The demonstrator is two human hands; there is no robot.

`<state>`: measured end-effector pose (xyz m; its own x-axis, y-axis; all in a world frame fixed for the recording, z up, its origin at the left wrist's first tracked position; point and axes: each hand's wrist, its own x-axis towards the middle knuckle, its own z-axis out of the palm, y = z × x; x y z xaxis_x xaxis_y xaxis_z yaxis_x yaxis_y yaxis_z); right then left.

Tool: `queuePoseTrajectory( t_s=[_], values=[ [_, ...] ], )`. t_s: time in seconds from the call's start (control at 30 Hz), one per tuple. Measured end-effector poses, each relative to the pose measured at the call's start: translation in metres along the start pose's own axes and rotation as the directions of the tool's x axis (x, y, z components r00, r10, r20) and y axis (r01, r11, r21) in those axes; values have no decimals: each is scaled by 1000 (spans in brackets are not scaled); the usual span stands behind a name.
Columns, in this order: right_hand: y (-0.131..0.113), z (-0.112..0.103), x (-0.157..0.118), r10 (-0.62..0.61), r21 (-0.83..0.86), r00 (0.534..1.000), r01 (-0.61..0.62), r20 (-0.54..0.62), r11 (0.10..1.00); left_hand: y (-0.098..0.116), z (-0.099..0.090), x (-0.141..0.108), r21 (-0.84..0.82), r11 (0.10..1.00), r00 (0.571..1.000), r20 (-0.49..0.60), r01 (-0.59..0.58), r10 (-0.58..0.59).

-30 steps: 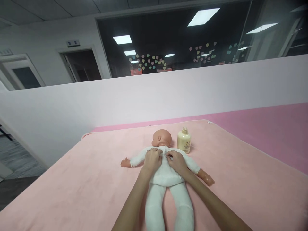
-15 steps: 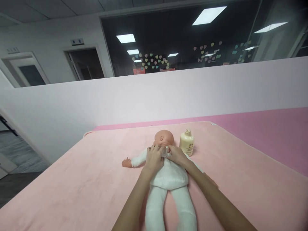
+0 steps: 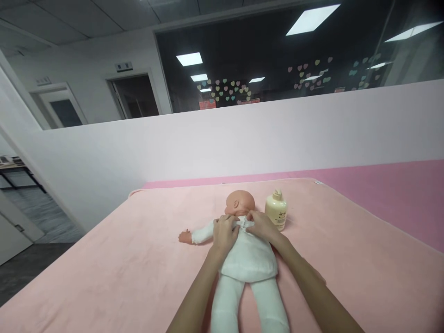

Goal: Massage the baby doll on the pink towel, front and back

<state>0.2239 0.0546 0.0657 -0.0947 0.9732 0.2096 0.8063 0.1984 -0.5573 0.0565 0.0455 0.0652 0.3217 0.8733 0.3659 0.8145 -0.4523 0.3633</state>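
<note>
A baby doll (image 3: pixel 248 259) in a white outfit lies belly-down, its bald head turned to the left. My left hand (image 3: pixel 225 233) rests on the left of its upper back, fingers bent and closed on the fabric below the neck. On the other side of the back seam, my right hand (image 3: pixel 260 225) pinches the cloth of the white top (image 3: pixel 247 252). Between my fingertips the gathered back closure shows, though its details are too small to make out. The doll's left-side arm stretches out sideways; my right forearm mostly covers the other arm.
A pale yellow pump bottle (image 3: pixel 276 210) stands just right of the doll's head. Under everything is a pink blanket (image 3: pixel 145 259) over a pink surface (image 3: pixel 388 185). A low white wall (image 3: pixel 277 138) with a window above it closes off the far side.
The view has swung slightly left, so the scene sits further right. My fingers have shifted a little at the back closure, and the pale patch between them now shows as gathered cloth.
</note>
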Motion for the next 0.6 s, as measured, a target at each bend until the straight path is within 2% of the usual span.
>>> queuePoseTrajectory(
  t_s=[0.1,0.17,0.27,0.37,0.43,0.5,0.57,0.6],
  values=[
    [-9,8,-3,42,-130,996,-52,-74,990,-2,4,0,-7,999,998,-42,43,-43],
    [-12,9,-5,52,-154,994,-66,-91,986,-3,4,0,-27,999,998,-55,41,-43],
    [-13,0,-7,49,-99,997,-54,-53,994,0,0,-1,-44,999,999,-49,19,-21],
    [-13,-19,-8,14,46,999,-13,-38,999,7,-8,-1,-9,1000,1000,-13,0,0],
    [-14,-38,-11,8,138,999,-1,-52,990,11,-17,-1,27,999,999,42,-28,27],
    [-13,-56,-16,32,187,996,-16,-82,982,11,-30,-2,34,997,988,139,-69,64],
    [-10,-72,-23,78,149,992,-63,-95,987,9,-48,-3,9,997,960,271,-77,72],
    [-7,-77,-26,104,105,993,-97,-65,990,6,-58,-4,5,999,940,337,-54,49]
  ],
)
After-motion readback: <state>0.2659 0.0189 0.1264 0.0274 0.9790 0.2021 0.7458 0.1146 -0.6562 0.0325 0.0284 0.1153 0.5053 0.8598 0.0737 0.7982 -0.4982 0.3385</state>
